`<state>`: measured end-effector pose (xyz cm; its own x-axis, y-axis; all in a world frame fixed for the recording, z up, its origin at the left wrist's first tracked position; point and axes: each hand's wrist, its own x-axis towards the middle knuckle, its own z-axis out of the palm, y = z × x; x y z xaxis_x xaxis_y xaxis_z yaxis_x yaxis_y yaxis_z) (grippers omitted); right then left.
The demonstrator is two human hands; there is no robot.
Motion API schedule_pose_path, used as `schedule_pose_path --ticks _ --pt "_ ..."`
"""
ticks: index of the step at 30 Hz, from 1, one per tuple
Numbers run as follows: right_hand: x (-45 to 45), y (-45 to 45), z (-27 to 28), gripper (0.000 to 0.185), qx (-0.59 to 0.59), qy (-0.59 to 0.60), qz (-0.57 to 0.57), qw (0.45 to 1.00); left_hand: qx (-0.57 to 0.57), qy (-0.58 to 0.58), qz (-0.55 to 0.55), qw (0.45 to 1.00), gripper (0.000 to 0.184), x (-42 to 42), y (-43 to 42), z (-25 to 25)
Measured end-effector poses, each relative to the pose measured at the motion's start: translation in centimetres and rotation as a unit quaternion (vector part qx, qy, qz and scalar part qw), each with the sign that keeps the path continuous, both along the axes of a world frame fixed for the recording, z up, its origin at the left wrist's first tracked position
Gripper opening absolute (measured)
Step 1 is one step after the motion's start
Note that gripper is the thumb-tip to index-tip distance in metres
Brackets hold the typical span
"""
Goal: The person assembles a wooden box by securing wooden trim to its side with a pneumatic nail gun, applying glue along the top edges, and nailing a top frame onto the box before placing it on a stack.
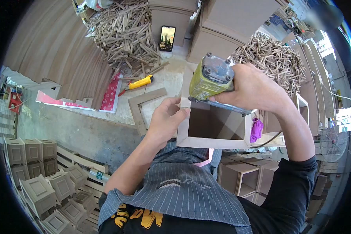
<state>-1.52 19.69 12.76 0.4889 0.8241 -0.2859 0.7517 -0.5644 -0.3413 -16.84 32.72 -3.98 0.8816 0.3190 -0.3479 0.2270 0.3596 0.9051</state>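
Note:
A wooden box (pixel 218 142) with a mitred rim stands before me on the bench, its open side up. My left hand (pixel 167 119) pinches its left rim near the far left corner, thumb on the edge. Wrapped around a green and grey nail gun (pixel 210 76), my right hand (pixel 253 87) holds it over the far side of the box. The gun's nose sits close to the far left corner; whether it touches the wood I cannot tell. Left of the box lies an L-shaped pair of joined wooden strips (pixel 135 111).
A yellow utility knife (pixel 140 82) lies at the left, beside a heap of wooden sticks (pixel 124 35). A phone (pixel 167 39) leans against a box behind. More sticks (pixel 275 58) pile up at the right, near a purple cloth (pixel 256 130). Small finished boxes (pixel 39 193) stack at lower left.

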Motion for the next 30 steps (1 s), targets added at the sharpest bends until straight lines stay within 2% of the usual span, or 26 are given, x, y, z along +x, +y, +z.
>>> schedule_pose_path --ticks 3,4,6,7,9,12,13,14,15,16,17,18,19,20,21,22,23,24,27,28,30 --pt "0.5 -1.9 0.6 0.041 0.05 -0.005 -0.025 0.998 0.039 0.015 0.002 0.999 0.045 -0.5 -0.4 0.1" --pt "1.0 -3.6 0.6 0.041 0.135 0.037 -0.033 0.99 0.076 0.01 -0.016 0.997 0.051 -0.7 -0.5 0.1" --pt "2.0 -7.4 1.3 0.036 0.154 0.021 -0.13 0.979 0.155 -0.005 -0.044 0.987 0.061 -1.0 -0.7 -0.4" --pt "2.0 -9.1 1.4 0.034 0.168 0.011 -0.204 0.964 0.16 -0.005 -0.043 0.986 0.061 -1.0 -0.6 -0.1" --pt "2.9 -13.4 0.8 0.027 0.18 0.006 -0.329 0.927 0.316 0.04 -0.108 0.942 0.062 -0.9 -0.4 1.4" --pt "5.6 -21.3 -5.1 0.017 0.193 0.048 -0.429 0.881 0.345 0.105 -0.146 0.921 0.061 0.0 -0.1 1.8" --pt "5.8 -23.4 -8.1 0.017 0.215 0.021 -0.412 0.885 0.362 0.139 -0.177 0.905 0.062 0.3 -0.2 1.6" --pt "5.6 -24.6 -10.3 0.025 0.172 0.031 -0.44 0.881 0.369 0.151 -0.168 0.901 0.06 0.5 -0.3 1.7" --pt "6.1 -26.8 -14.3 0.037 0.162 -0.009 -0.414 0.896 0.371 0.161 -0.156 0.901 0.06 0.7 -0.3 2.0" --pt "5.1 -26.7 -16.4 0.049 0.126 0.0 -0.452 0.883 0.375 0.184 -0.161 0.894 0.059 1.0 -0.6 2.5" --pt "4.2 -26.8 -18.5 0.057 0.171 -0.008 -0.391 0.904 0.378 0.21 -0.16 0.887 0.059 1.3 -0.8 3.2" --pt "4.1 -28.0 -22.2 0.062 0.136 -0.049 -0.391 0.909 0.364 0.239 -0.177 0.883 0.059 1.5 -1.0 4.3" --pt "2.9 -26.8 -22.6 0.064 0.078 -0.023 -0.405 0.91 0.413 0.214 -0.152 0.872 0.052 1.5 -1.3 3.0" --pt "3.1 -28.0 -26.3 0.065 0.108 -0.032 -0.37 0.922 0.418 0.225 -0.149 0.868 0.042 1.6 -1.6 3.7" --pt "4.3 -29.7 -30.4 0.065 0.127 0.028 -0.346 0.929 0.412 0.218 -0.121 0.877 0.034 1.6 -1.7 2.7" --pt "3.7 -29.3 -31.9 0.06 0.083 -0.024 -0.336 0.938 0.395 0.223 -0.123 0.883 0.034 1.6 -1.8 3.3" --pt "2.8 -28.6 -32.5 0.052 0.159 0.035 -0.362 0.918 0.374 0.232 -0.11 0.891 0.03 1.3 -1.9 3.7" --pt "3.2 -28.7 -34.3 0.045 0.196 0.024 -0.328 0.924 0.383 0.233 -0.095 0.889 0.026 1.1 -2.2 3.9" --pt "4.6 -28.9 -39.0 0.031 0.305 -0.114 -0.157 0.932 0.362 0.254 -0.035 0.896 0.031 -1.1 -2.1 4.6" --pt "5.5 -28.8 -40.0 0.031 0.218 -0.151 -0.168 0.95 0.358 0.255 -0.03 0.898 0.032 -2.2 -2.0 5.1" --pt "8.8 -30.6 -44.4 0.031 0.021 -0.249 -0.225 0.942 0.361 0.251 -0.019 0.898 0.034 -5.4 -1.2 6.8"
